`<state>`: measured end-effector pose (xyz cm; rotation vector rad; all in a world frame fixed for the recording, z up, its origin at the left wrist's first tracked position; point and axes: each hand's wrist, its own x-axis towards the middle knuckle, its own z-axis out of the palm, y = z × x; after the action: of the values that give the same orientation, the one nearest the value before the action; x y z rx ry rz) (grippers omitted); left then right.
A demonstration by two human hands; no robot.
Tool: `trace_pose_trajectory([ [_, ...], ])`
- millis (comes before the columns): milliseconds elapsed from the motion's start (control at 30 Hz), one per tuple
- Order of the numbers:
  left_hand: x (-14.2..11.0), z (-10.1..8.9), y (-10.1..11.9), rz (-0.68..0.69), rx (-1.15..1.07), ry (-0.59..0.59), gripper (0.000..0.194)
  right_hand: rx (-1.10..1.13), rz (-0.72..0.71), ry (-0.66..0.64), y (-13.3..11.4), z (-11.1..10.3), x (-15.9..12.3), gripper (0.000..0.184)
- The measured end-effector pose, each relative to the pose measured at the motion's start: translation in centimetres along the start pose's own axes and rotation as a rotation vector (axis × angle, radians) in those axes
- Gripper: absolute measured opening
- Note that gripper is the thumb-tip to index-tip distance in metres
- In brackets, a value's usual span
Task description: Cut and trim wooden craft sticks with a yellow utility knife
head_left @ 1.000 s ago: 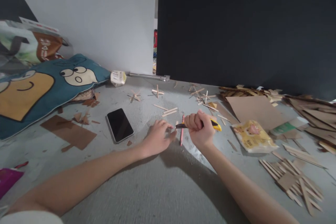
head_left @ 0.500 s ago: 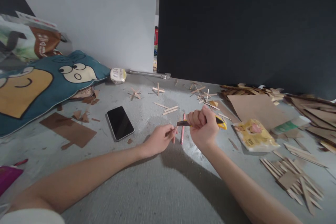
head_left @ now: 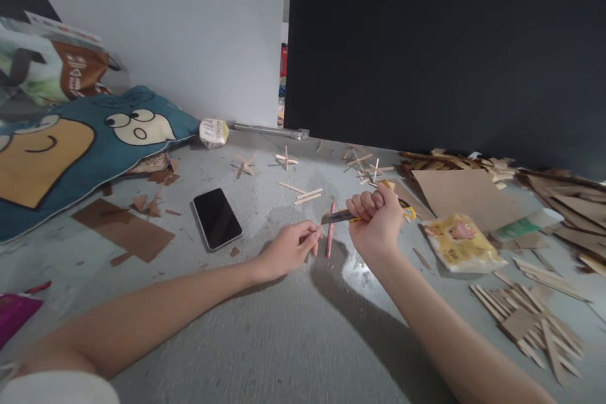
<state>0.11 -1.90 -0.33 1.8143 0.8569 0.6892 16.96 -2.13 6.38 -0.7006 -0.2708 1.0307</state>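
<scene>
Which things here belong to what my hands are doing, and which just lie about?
Probably the job:
yellow-and-black utility knife, in the right hand
small thin piece, barely visible, pinched in the left hand
pale flat wooden sticks

Seemingly lying about:
black-screened rectangular phone
teal cartoon-print fabric cushion
yellow printed plastic packet
slim pinkish-red rod, use unclear
</scene>
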Motion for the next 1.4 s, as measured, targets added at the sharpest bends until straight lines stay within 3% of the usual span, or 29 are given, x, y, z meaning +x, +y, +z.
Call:
trace_pose_trajectory([
  [333,-0.1,0.0,0.2,-0.010,-0.007,-0.002,0.028,0.037,0.059,0.084,0.0,-0.4,1.0,0.052],
  [867,-0.2,0.2,0.2,0.017,0.004,0.024,0.029,0.011,0.096,0.076,0.0,-1.3,1.9,0.056],
  [967,-0.1,0.1,0.0,0.034,0.028,0.035,0.033,-0.048,-0.036,-0.064,-0.5,-0.6,0.6,0.060],
  [1100,0.0,-0.1,0.1,0.044,0.048,0.091,0.040,-0.248,-0.400,-0.464,-1.9,0.3,-2.3,0.064],
  [1167,-0.1,-0.2,0.1,0.057,0.036,0.144,0.042,-0.412,-0.578,-0.529,-2.3,0.2,-3.1,0.062],
  [1233,-0.2,-0.3,0.1,0.097,0.054,0.197,0.042,-0.674,-0.749,-0.616,-2.2,-0.5,-3.0,0.040],
  [1300,-0.3,-0.3,-0.1,0.170,0.096,0.244,0.040,-0.890,-0.898,-0.783,-1.5,-1.6,-2.2,0.014],
  [1400,-0.2,-0.2,-0.7,0.277,0.130,0.307,0.032,-1.019,-1.057,-0.908,0.5,-3.5,-0.7,0.007],
])
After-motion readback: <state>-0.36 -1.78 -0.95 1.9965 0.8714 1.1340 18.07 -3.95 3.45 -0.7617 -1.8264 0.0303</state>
